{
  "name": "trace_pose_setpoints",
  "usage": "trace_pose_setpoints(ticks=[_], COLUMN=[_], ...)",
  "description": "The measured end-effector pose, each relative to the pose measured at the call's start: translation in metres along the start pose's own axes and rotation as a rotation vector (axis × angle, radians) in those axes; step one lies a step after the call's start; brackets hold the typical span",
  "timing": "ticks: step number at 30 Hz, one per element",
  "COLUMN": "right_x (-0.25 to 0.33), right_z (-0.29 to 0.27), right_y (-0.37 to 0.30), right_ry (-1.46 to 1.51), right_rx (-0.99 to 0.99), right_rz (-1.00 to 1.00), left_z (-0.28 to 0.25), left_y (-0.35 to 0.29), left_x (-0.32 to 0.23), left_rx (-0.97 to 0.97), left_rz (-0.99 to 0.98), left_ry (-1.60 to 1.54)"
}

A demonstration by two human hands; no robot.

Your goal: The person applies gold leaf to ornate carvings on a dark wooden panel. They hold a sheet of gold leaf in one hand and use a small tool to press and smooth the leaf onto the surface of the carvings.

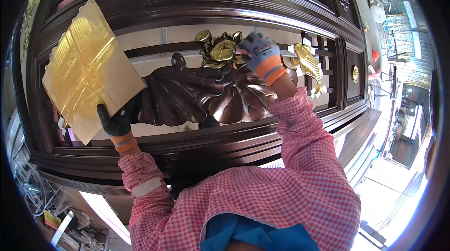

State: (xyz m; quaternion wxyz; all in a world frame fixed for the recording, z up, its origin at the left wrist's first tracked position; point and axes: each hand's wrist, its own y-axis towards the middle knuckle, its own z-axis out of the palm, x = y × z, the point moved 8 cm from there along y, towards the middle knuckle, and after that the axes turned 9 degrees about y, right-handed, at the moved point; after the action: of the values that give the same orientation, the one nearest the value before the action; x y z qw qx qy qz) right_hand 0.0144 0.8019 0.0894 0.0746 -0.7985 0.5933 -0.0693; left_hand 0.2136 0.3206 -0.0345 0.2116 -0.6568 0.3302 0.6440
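Observation:
My left hand [116, 123], in a black and orange glove, grips the lower corner of a square cardboard sheet [86, 66] streaked with shiny gold. It stands tilted against the left part of a dark brown carved panel [197, 5]. My right hand [261, 56], in a grey and orange glove, is closed just right of a gold flower ornament [222, 50]. What its fingers hold, if anything, is hidden. Below spread dark, ribbed, leaf-shaped carvings [176, 94]. To the right is a gold fish ornament [307, 61] with pale scraps around its edge.
A small gold round ornament [355, 74] sits on the panel's right end. Coiled cables [30, 187] and clutter lie on the floor at lower left. At the right, beyond the panel, a bright workshop area holds racks and frames.

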Motion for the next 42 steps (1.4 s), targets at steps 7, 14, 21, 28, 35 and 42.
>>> trace_pose_setpoints(ticks=[7,14,21,28,35,42], right_x=[-0.017,-0.023,-0.019,0.001,-0.004,-0.003], right_z=[-0.013,-0.002,-0.012,0.002,0.008,0.008], right_y=[0.006,0.02,0.029,0.031,0.029,0.02], right_ry=[0.038,-0.043,0.045,0.094,0.109,0.154], right_rx=[-0.055,-0.11,-0.141,0.061,0.061,0.001], right_rz=[0.008,-0.002,0.088,0.078,0.055,0.026], left_z=[0.015,0.013,0.017,0.014,0.018,0.009], left_y=[-0.004,-0.001,-0.007,-0.008,-0.008,-0.009], left_x=[-0.024,0.01,-0.027,-0.016,-0.025,-0.017], left_rx=[0.098,0.058,0.108,0.114,0.102,0.099], left_rz=[0.172,-0.355,0.23,0.111,0.232,0.289], left_ry=[0.151,-0.54,0.254,0.044,0.253,0.281])
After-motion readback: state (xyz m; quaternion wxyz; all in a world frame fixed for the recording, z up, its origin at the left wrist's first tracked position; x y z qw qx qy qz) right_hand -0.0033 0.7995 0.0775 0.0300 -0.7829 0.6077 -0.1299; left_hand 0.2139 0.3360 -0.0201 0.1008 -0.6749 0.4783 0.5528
